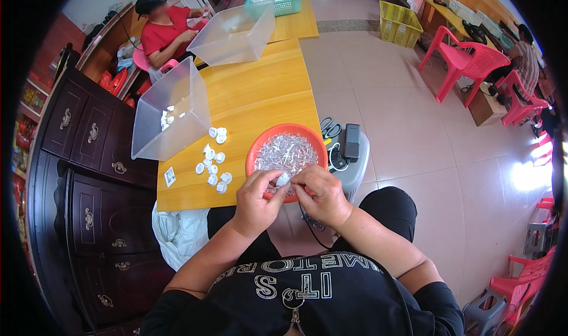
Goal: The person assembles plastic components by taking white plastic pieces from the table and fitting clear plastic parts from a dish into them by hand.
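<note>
Over the near rim of a round orange-red basin [251, 157], my left hand [255, 201] pinches a small white plastic part [283, 180] between thumb and fingers. My right hand [325, 195] is closed in a pinch right beside that part; whatever its fingertips hold is too small to make out. A heap of small clear plastic pieces [285, 150] fills the basin. Left of it, several similar round white parts [220, 157] lie loose on the yellow wooden table [260, 87].
A translucent bin [151, 120] with a few white parts stands left; another bin [236, 46] is beyond. Farther off is a green basket [290, 6]. Scissors [330, 126] and a black box-shaped device [352, 142] lie right, on a grey stool [360, 170]. A person in red [168, 31] sits far left.
</note>
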### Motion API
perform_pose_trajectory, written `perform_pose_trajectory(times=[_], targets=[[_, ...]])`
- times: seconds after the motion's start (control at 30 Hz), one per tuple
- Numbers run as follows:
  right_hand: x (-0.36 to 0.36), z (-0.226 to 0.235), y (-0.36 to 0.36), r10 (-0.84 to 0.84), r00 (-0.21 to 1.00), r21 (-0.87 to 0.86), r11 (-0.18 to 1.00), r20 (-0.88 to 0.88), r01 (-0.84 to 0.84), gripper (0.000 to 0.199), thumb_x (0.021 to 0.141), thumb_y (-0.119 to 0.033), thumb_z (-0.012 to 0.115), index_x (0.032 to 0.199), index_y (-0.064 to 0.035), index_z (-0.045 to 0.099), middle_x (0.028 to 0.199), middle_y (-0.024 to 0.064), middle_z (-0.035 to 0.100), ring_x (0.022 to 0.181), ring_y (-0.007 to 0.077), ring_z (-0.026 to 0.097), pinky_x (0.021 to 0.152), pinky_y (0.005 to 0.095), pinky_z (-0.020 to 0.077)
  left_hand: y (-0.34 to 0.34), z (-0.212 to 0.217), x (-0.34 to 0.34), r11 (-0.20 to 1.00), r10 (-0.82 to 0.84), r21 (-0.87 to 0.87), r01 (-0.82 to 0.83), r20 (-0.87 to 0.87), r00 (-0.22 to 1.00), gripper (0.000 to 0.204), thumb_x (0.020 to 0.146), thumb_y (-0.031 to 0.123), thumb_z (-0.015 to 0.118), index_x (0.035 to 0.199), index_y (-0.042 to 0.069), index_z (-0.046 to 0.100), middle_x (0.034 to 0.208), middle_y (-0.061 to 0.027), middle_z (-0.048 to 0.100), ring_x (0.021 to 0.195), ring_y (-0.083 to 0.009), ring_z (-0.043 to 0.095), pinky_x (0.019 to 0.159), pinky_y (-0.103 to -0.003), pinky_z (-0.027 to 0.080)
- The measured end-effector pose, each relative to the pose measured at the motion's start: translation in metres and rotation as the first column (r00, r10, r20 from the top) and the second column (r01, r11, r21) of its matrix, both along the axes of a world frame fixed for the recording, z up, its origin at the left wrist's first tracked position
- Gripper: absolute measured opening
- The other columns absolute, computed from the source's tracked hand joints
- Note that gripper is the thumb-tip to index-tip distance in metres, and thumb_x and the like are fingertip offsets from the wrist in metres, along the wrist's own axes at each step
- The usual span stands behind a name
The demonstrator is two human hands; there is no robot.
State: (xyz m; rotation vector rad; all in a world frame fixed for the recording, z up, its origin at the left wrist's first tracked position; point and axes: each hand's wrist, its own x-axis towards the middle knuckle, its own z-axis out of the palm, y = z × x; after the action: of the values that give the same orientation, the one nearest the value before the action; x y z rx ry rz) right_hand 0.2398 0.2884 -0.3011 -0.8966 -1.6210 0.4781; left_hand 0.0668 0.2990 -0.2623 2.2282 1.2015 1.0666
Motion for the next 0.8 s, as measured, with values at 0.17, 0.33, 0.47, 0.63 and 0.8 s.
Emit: perform_pose_trajectory(times=[0.17, 0.33, 0.47, 0.63, 0.8], targets=[[0.000, -0.002, -0.003, 0.030, 0.977, -0.366, 0.925, -0.209, -0.106, 0.013, 0.081, 0.003, 0.070, 0.091, -0.0001, 0.063, 0.084, 0.0070, 0.065, 0.075, 0.0132, 0.063, 0.066, 0.0273, 0.0512, 0.000, -0.002, 0.000, 1.000, 0.002, 0.017, -0.003, 0.025, 1.000, 0.028, 0.078, 0.002, 0.074, 0.104, 0.002, 0.064, 0.089, -0.0123, 0.064, 0.074, -0.0238, 0.066, 0.067, -0.031, 0.053], [-0.001, -0.012, 0.000, 0.128, 0.932, -0.390, 0.883, -0.338, -0.262, 0.011, 0.084, 0.002, 0.070, 0.092, -0.0001, 0.063, 0.085, 0.0021, 0.066, 0.075, 0.0070, 0.060, 0.067, 0.0228, 0.0504, 0.001, 0.001, 0.000, 1.000, 0.029, 0.002, -0.029, 0.016, 0.999, 0.028, 0.078, 0.001, 0.073, 0.105, 0.002, 0.065, 0.091, -0.0133, 0.065, 0.077, -0.0257, 0.067, 0.068, -0.032, 0.053], [-0.002, -0.013, 0.000, 0.068, 0.886, -0.425, 0.859, -0.459, -0.286, 0.010, 0.081, -0.004, 0.074, 0.085, -0.0011, 0.066, 0.078, 0.0031, 0.065, 0.067, 0.0080, 0.057, 0.060, 0.0232, 0.0472, 0.000, 0.001, 0.000, 0.999, 0.022, 0.025, -0.022, 0.027, 0.999, 0.028, 0.078, 0.000, 0.072, 0.104, 0.002, 0.065, 0.092, -0.0137, 0.065, 0.080, -0.0273, 0.067, 0.070, -0.033, 0.053], [0.002, -0.004, -0.001, 0.064, 0.955, -0.380, 0.908, -0.288, -0.175, 0.011, 0.079, -0.006, 0.076, 0.082, -0.0009, 0.067, 0.076, 0.0049, 0.065, 0.066, 0.0107, 0.059, 0.059, 0.0247, 0.0475, 0.000, 0.003, -0.001, 0.995, -0.016, 0.096, 0.013, 0.039, 0.999, 0.028, 0.077, -0.001, 0.071, 0.105, 0.002, 0.066, 0.094, -0.0143, 0.065, 0.083, -0.0290, 0.066, 0.073, -0.034, 0.054], [0.002, -0.003, 0.000, 0.067, 0.974, -0.253, 0.960, -0.218, -0.122, 0.012, 0.078, -0.004, 0.077, 0.078, -0.0016, 0.065, 0.075, 0.0047, 0.065, 0.065, 0.0122, 0.058, 0.059, 0.0254, 0.0465, -0.002, 0.002, -0.001, 0.991, -0.048, 0.124, 0.045, 0.017, 0.999, 0.031, 0.077, -0.001, 0.071, 0.107, 0.003, 0.067, 0.096, -0.0149, 0.066, 0.086, -0.0296, 0.066, 0.075, -0.034, 0.054]])
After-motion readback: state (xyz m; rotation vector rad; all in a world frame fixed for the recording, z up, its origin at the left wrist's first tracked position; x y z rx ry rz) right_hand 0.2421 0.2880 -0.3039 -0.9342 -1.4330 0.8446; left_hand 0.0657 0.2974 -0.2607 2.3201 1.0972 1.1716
